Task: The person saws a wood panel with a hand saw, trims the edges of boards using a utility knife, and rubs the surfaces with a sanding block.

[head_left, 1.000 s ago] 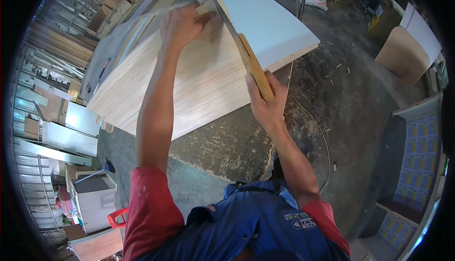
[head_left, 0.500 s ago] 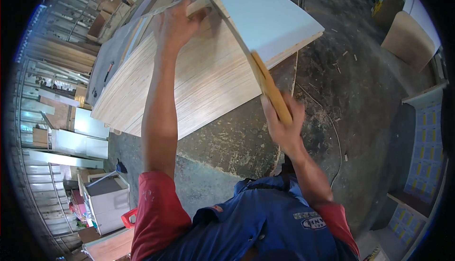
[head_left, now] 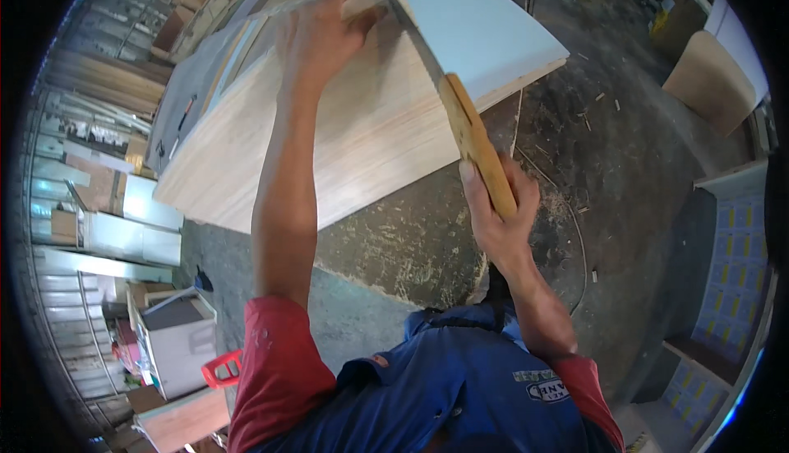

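My right hand [head_left: 505, 214] is wrapped round the yellow handle of a handsaw [head_left: 472, 136]. Its narrow dark blade runs away from me, up and left, beside the edge of a white-faced panel [head_left: 477, 30]. Farther left, my left hand [head_left: 325, 42] reaches over a large pale wood board [head_left: 370, 132]. Its fingers are closed around a short light piece of wood [head_left: 359, 1] close to the blade's far end. My left hand is slightly blurred, and the exact contact of the blade with the wood cannot be made out.
A small dark tool with an orange part [head_left: 188, 108] lies on the grey sheet [head_left: 177, 83] at the left. A cable [head_left: 582, 247] and wood scraps are on the floor. Shelving [head_left: 735, 247] stands right; a red plastic item [head_left: 222, 368] and white cabinet [head_left: 181, 342] stand lower left.
The saw and my right hand have moved slightly away from me along the panel's edge. My left hand keeps its hold on the wood piece. The whole view has shifted a little.
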